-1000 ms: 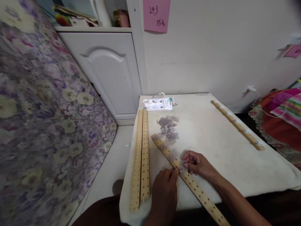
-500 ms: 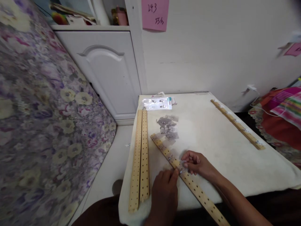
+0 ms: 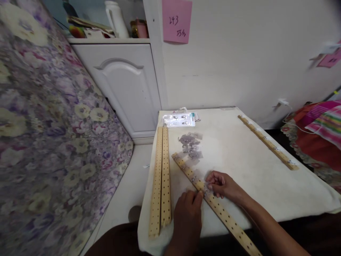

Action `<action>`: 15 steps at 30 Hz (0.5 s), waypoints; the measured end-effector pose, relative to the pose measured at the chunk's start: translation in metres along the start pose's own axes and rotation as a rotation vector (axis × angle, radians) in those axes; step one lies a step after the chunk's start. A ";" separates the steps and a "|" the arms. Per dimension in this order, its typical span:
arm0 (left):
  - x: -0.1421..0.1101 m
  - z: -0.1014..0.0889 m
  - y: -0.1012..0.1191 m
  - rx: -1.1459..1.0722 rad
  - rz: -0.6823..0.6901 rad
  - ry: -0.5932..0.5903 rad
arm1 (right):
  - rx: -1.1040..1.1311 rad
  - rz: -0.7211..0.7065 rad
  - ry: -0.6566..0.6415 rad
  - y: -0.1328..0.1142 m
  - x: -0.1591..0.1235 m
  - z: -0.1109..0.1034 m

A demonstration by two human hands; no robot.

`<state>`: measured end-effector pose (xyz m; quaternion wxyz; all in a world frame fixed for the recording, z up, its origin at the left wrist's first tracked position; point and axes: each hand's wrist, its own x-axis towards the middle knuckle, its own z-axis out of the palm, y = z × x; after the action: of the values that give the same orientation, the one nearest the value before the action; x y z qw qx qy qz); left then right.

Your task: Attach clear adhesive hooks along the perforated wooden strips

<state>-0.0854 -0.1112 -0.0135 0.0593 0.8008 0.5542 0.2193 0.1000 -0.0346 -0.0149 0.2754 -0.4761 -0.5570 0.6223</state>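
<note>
A perforated wooden strip [image 3: 223, 212] lies slantwise on the cloth-covered table, with several clear adhesive hooks [image 3: 193, 177] along its upper part. My left hand [image 3: 188, 213] is at the strip's left edge, fingers together and fingertips pressing against it beside the lowest hook. Across the strip, my right hand [image 3: 221, 185] is closed in a pinch at a small clear adhesive hook [image 3: 206, 189], and its fingertips partly cover the piece. Just beyond the strip's upper end is a loose pile of hooks on clear pads [image 3: 189, 144].
Two more perforated strips [image 3: 165, 177] lie side by side on the left. Another strip with hooks [image 3: 268, 141] rests along the right side. Packaged hooks [image 3: 179, 120] sit at the table's back left. A floral curtain [image 3: 53, 142] hangs beside a white cabinet [image 3: 119, 85].
The view has tilted up slightly. My right fingertips have come a little closer to the strip with the clear hook piece. My left hand stays at the strip's edge.
</note>
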 end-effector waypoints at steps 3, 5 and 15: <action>0.000 -0.004 0.000 -0.072 -0.003 0.000 | -0.023 -0.033 0.045 0.005 -0.001 -0.001; -0.001 -0.005 -0.001 -0.110 -0.012 -0.002 | -0.042 -0.055 0.097 0.008 -0.004 -0.004; -0.004 -0.010 -0.002 -0.363 -0.112 0.039 | -0.434 -0.099 0.196 0.004 -0.075 0.004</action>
<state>-0.0930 -0.1158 -0.0061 0.2042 0.7403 0.5503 0.3277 0.1270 -0.1027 0.0021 0.2497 -0.5543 -0.6710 0.4243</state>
